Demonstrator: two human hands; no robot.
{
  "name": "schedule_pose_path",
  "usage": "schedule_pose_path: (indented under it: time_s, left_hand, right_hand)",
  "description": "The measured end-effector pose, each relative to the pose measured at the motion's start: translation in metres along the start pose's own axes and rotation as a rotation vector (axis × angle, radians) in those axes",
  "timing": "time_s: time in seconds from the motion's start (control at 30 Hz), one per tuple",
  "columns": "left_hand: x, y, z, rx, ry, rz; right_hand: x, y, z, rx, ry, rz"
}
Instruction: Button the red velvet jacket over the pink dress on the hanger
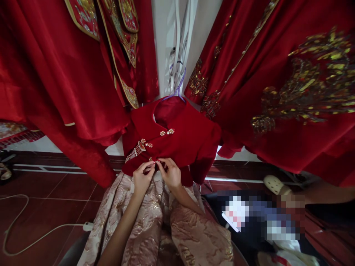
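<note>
A short red jacket (183,144) with a round neckline hangs on a purple hanger (180,83) in front of me. Pearl-like flower fasteners (167,132) and a beaded tassel (139,148) trim its front. My left hand (143,178) and my right hand (170,173) meet at the jacket's lower front edge. Both are closed in a fingertip pinch there, almost touching. The small spot between the fingertips is mostly hidden. Below the jacket, pale pink brocade fabric (146,218) with gold patterning lies under my forearms.
Red gowns (69,74) hang at the left and a sequined red gown (277,92) at the right, both close to the jacket. A white cable (41,236) crosses the tiled floor. At the right sits another person, with a light clog (273,184) nearby and a lit phone (231,221).
</note>
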State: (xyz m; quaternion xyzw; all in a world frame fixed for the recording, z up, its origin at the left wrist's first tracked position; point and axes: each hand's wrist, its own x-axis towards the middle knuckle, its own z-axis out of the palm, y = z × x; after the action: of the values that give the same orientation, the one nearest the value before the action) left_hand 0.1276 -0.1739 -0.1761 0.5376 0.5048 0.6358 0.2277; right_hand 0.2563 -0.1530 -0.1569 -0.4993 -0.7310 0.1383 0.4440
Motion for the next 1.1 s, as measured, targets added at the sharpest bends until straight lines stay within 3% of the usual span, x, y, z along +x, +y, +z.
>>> schedule_pose_path:
  time_s: [0.17, 0.33, 0.43, 0.63, 0.7, 0.87, 0.97, 1.1]
  left_hand:
    - [0.007, -0.002, -0.006, 0.035, -0.014, -0.014]
    - [0.012, -0.004, -0.014, 0.125, -0.097, 0.015]
    - [0.014, -0.003, -0.017, 0.144, -0.106, 0.006]
    - [0.016, 0.003, -0.024, 0.159, -0.012, 0.047]
    - [0.016, 0.006, -0.026, 0.180, -0.037, 0.076]
    - [0.016, 0.009, -0.028, 0.249, -0.158, 0.141]
    - [0.015, 0.007, -0.027, 0.268, -0.154, 0.152]
    - [0.014, 0.006, -0.025, 0.256, -0.139, 0.150]
  right_hand:
    - [0.008, -0.003, -0.003, -0.008, -0.020, -0.087]
    - [0.018, -0.005, -0.006, -0.027, -0.127, -0.129]
    - [0.024, -0.005, -0.018, 0.045, -0.166, -0.083]
    - [0.026, -0.009, -0.055, 0.330, -0.058, 0.119]
    - [0.024, -0.012, -0.058, 0.372, -0.056, 0.137]
    - [0.019, -0.019, -0.046, 0.301, -0.122, 0.009]
    - [0.017, -0.013, -0.035, 0.274, -0.146, -0.068]
    - [0.013, -0.002, -0.021, 0.292, -0.202, -0.041]
